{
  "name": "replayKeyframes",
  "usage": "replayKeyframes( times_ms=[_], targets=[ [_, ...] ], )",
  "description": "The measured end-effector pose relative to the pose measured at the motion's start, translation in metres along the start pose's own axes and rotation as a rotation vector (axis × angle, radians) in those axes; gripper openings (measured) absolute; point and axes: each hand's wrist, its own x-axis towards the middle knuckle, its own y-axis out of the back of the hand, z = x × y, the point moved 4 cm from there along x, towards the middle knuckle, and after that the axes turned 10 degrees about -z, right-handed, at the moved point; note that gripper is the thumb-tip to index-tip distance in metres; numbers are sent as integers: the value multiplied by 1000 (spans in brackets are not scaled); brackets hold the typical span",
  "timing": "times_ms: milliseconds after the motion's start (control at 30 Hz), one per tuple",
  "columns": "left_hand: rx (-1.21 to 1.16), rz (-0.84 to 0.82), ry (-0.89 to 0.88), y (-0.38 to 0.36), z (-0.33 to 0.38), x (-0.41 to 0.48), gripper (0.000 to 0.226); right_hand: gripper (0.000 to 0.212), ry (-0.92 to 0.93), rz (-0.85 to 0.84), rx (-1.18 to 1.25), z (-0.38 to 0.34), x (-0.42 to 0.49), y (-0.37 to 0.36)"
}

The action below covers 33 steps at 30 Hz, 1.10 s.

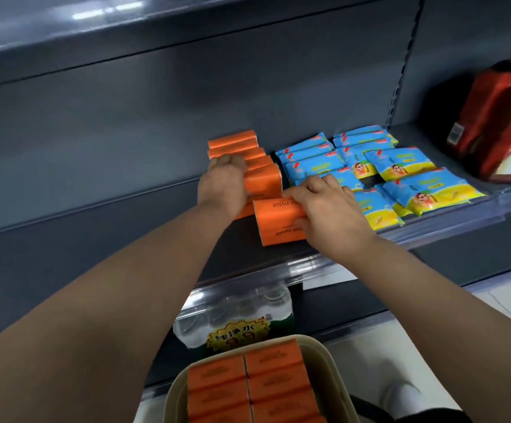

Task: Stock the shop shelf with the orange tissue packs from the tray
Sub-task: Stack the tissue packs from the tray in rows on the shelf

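A row of orange tissue packs [235, 142] stands on the dark grey shelf [95, 221], running from the back panel toward the front. My left hand [222, 186] is closed over the front pack of that row [263, 181]. My right hand [324, 206] grips another orange tissue pack [275, 221] by its right end, just in front of the row near the shelf's front edge. Below, a beige tray [318, 346] holds several more orange packs [272, 380] in two columns.
Blue and yellow wipe packets [400, 175] lie piled right of the orange row. A red bag [498, 123] stands at the far right. A clear price rail [431, 230] lines the shelf front. A shrink-wrapped pack of water bottles [235, 319] sits on the lower shelf.
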Motion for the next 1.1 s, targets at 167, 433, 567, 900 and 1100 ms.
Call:
replayKeyframes(
  times_ms=[167,433,567,900,1100],
  targets=[
    [-185,51,54,18,-22,-8,54,54,6,-38,24,-8,26,-7],
    [-181,52,151,35,-71,-26,45,66,-68,-31,142,-25,64,-28],
    [-181,1,119,26,-72,-28,45,83,-137,-120,230,-27,72,-38],
    [-176,-41,31,24,-57,-43,50,78,-114,-137,90,-34,64,-38],
    [-135,-43,5,39,-49,-95,46,70,-25,-44,26,-54,12,-26]
  ],
)
